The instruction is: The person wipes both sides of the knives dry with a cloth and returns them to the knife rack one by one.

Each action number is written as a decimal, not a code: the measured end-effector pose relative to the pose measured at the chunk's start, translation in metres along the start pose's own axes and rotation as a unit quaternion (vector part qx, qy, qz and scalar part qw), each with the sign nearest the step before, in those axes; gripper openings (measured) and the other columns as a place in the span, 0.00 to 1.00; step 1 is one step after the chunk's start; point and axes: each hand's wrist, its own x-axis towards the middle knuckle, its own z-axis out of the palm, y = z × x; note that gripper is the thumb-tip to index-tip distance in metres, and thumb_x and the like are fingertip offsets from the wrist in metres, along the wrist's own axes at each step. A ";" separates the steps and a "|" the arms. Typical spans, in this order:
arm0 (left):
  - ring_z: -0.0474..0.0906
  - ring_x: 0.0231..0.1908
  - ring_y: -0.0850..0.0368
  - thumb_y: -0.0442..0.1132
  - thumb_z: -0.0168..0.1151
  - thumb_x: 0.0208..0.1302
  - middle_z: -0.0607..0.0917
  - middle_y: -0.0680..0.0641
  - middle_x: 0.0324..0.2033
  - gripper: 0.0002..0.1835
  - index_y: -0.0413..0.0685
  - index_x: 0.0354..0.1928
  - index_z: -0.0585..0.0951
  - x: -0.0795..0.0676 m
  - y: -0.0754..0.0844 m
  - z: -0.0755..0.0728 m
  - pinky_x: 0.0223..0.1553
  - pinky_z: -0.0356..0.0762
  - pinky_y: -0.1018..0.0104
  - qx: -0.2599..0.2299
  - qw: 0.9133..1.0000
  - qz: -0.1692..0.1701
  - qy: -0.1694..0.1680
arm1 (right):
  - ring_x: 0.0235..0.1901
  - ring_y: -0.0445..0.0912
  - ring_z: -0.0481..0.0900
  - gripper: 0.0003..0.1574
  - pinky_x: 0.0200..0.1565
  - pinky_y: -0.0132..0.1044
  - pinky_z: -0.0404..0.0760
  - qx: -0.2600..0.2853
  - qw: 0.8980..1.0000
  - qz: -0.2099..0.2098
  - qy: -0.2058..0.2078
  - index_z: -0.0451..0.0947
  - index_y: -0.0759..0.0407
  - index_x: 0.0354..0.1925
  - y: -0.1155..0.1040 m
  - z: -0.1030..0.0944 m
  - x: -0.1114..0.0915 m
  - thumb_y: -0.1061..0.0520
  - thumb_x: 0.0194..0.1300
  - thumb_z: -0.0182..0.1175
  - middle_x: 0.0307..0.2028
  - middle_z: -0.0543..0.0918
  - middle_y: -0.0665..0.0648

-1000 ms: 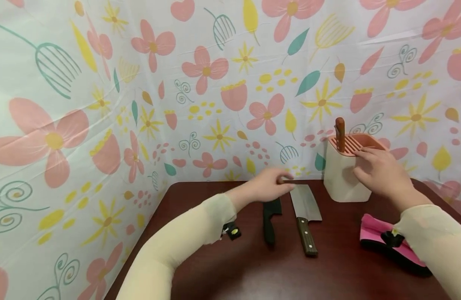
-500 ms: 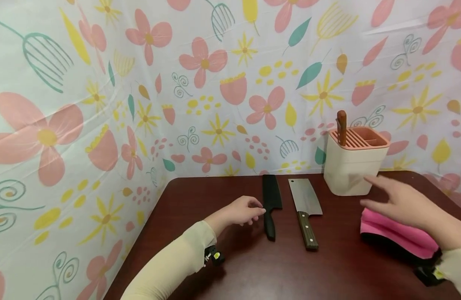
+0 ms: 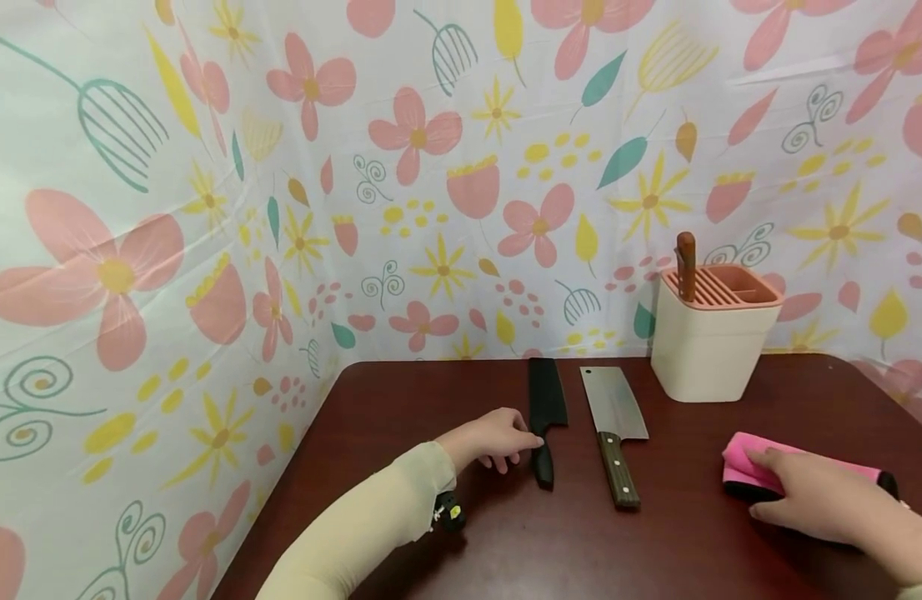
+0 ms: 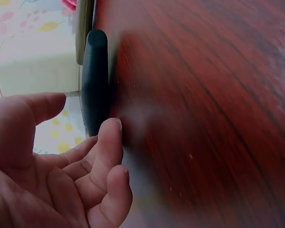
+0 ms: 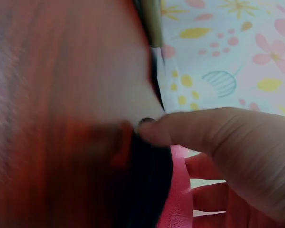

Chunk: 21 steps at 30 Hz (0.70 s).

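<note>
Holds the left hand loosely spread near the all-black, broad-bladed knife at centre; straddles the fuzzy pink-and-black fabric bundle, at right, with the right hand; cannot tell whether pinching.

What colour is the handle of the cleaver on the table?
The cleaver's handle is brown with pale round spots; best seen from the head view.

Left hand (left), fingers loosely bent, thumb apart; right hand (near right), back uppermost, thumb spread.
</note>
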 end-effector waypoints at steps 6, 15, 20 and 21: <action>0.85 0.23 0.49 0.60 0.64 0.68 0.87 0.47 0.28 0.19 0.51 0.37 0.79 0.011 0.007 0.005 0.23 0.81 0.56 0.038 0.999 -0.012 0.004 | 0.28 0.47 0.78 0.21 0.33 0.49 0.79 -0.035 0.998 -0.010 0.043 0.78 0.62 0.37 -0.013 0.005 -0.003 0.57 0.43 0.71 0.26 0.79 0.53; 0.73 0.16 0.52 0.60 0.69 0.63 0.82 0.47 0.17 0.26 0.46 0.21 0.79 0.031 0.012 0.007 0.22 0.79 0.55 0.043 0.998 -0.052 0.013 | 0.23 0.44 0.66 0.19 0.28 0.41 0.68 -0.045 0.997 -0.014 0.056 0.69 0.49 0.25 -0.012 0.009 -0.002 0.65 0.41 0.68 0.20 0.70 0.48; 0.74 0.17 0.52 0.58 0.71 0.62 0.82 0.46 0.18 0.22 0.46 0.26 0.80 0.037 0.014 0.010 0.21 0.79 0.56 0.021 0.997 -0.066 0.034 | 0.23 0.47 0.72 0.17 0.27 0.47 0.72 -0.038 0.998 -0.003 0.044 0.70 0.50 0.27 -0.006 0.009 0.001 0.65 0.44 0.68 0.23 0.75 0.50; 0.76 0.17 0.52 0.56 0.71 0.62 0.82 0.46 0.20 0.21 0.46 0.28 0.80 0.037 0.016 0.010 0.21 0.80 0.57 0.012 0.997 -0.069 0.037 | 0.23 0.47 0.72 0.16 0.27 0.47 0.72 -0.037 0.999 -0.001 0.040 0.71 0.50 0.27 -0.005 0.009 0.002 0.65 0.45 0.68 0.23 0.76 0.51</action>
